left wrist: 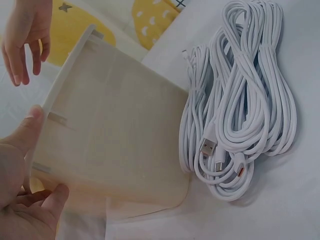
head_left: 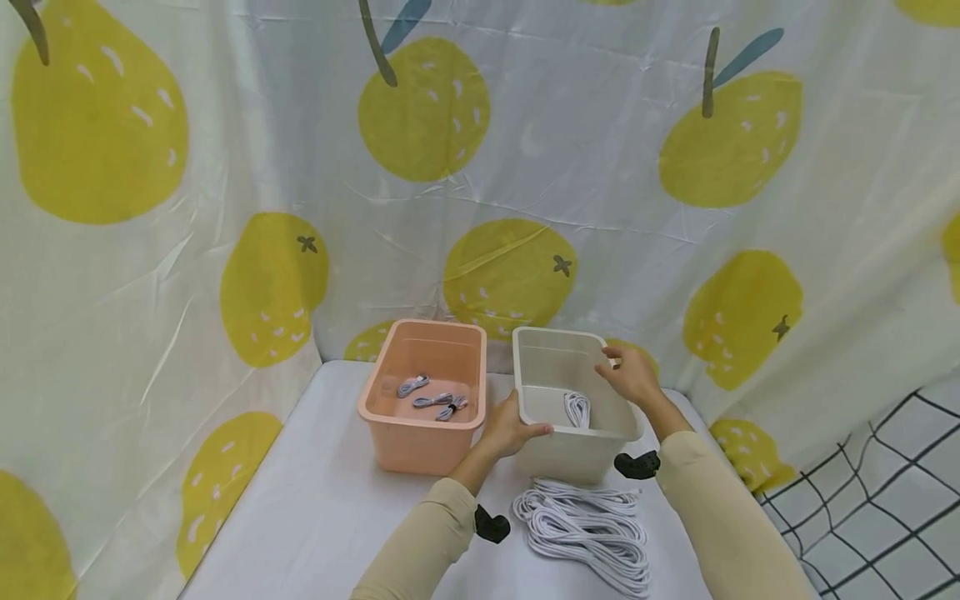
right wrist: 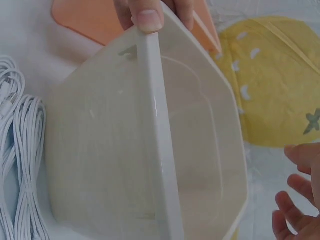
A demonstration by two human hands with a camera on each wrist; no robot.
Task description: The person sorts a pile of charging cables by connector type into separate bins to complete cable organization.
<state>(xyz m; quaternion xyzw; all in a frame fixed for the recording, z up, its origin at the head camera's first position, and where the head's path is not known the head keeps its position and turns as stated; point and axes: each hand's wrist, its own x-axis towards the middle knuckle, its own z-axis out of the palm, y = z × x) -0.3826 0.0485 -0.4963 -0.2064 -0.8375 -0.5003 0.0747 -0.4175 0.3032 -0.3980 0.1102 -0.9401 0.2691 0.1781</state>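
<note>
My left hand (head_left: 512, 428) grips the front left corner of a beige plastic bin (head_left: 564, 457), thumb over the rim and fingers against the outside wall. A coiled white cable (head_left: 577, 409) lies inside the bin. Beside the bin's right rim hangs my right hand (head_left: 632, 375), fingers loosely bent with nothing between them; in the right wrist view the right hand (right wrist: 300, 192) shows apart from the rim. In front of the bin lies a pile of bundled white USB cables (left wrist: 245, 90), their plugs (left wrist: 208, 146) visible in the left wrist view.
An orange bin (head_left: 423, 446) stands left of the beige one, with three small cable bundles (head_left: 432, 401) inside. Both sit on a white-covered table (head_left: 322, 500). A fruit-print curtain (head_left: 592, 275) rises close behind, and a black wire grid (head_left: 862, 492) stands at the right.
</note>
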